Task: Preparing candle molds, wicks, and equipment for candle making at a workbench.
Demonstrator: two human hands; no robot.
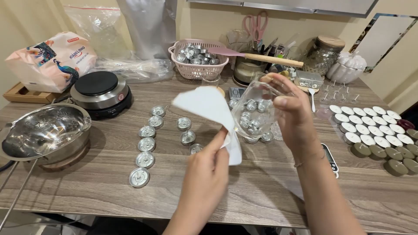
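Note:
My right hand (292,109) grips a clear glass cup (256,108) tilted on its side above the wooden table (261,191). My left hand (208,170) pinches a white paper tissue (211,109) that stands up just left of the glass's mouth. Small empty metal tealight cups (147,143) lie in rows on the table left of my hands, with a few more (188,136) behind the tissue and under the glass.
A steel bowl pot (43,130) and a small electric hot plate (101,90) stand at the left. A pink basket (198,58) of metal cups sits at the back. Filled white and dark tealights (376,126) fill the right. A digital thermometer (331,159) lies by my right forearm.

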